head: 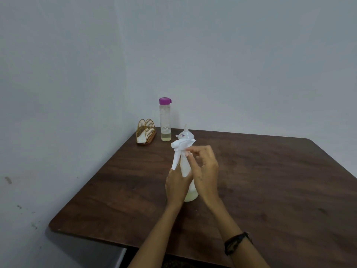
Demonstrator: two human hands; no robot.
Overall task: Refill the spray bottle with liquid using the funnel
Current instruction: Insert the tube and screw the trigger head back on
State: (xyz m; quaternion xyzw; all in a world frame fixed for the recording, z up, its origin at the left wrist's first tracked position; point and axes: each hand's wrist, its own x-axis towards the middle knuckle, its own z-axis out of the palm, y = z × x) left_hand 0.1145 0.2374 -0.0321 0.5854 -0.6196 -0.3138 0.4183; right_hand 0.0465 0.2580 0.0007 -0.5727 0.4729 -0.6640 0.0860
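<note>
A white spray bottle [185,167] stands on the dark wooden table [260,180], with pale yellowish liquid showing at its base. My left hand [176,187] grips the bottle's body from the left. My right hand [203,167] pinches the neck just under the white trigger head [181,144], fingers curled round it. Behind the bottle a white funnel [185,133] lies upside down on the table, spout up. A clear bottle with a purple cap [165,118] stands at the back, a little pale liquid left in its bottom.
A gold wire napkin holder [145,131] with a white napkin sits at the table's back left corner, next to the wall. The table's rounded front left corner [53,224] is near. A dark band is on my right wrist [237,241].
</note>
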